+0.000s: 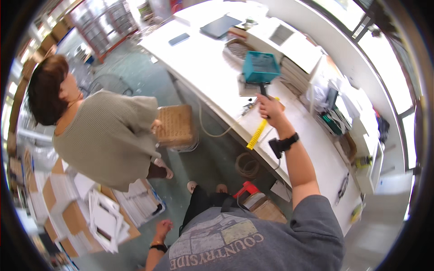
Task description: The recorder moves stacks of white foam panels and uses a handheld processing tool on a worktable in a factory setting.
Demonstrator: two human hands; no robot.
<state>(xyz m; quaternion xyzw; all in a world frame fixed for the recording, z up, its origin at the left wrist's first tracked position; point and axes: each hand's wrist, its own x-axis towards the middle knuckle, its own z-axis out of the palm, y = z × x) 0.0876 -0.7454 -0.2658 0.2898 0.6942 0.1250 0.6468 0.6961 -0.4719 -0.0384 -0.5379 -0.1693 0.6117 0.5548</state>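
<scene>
My right hand is wrapped round the black handle of a teal box-shaped tool. Its square, open-looking head is held over the white worktable; the exact kind cannot be made out. Just below that hand, a yellow coiled hose lies at the table's edge. Small metal pieces are on the tabletop nearby. My left hand hangs low at my side with loosely bent fingers, and nothing shows in it. Stacks of white frames are the nearest things to it.
Another person stands at my left, one hand at a cardboard carton. A laptop and a phone lie at the table's far end. White boxes line the wall side. A red tool sits low beside a carton.
</scene>
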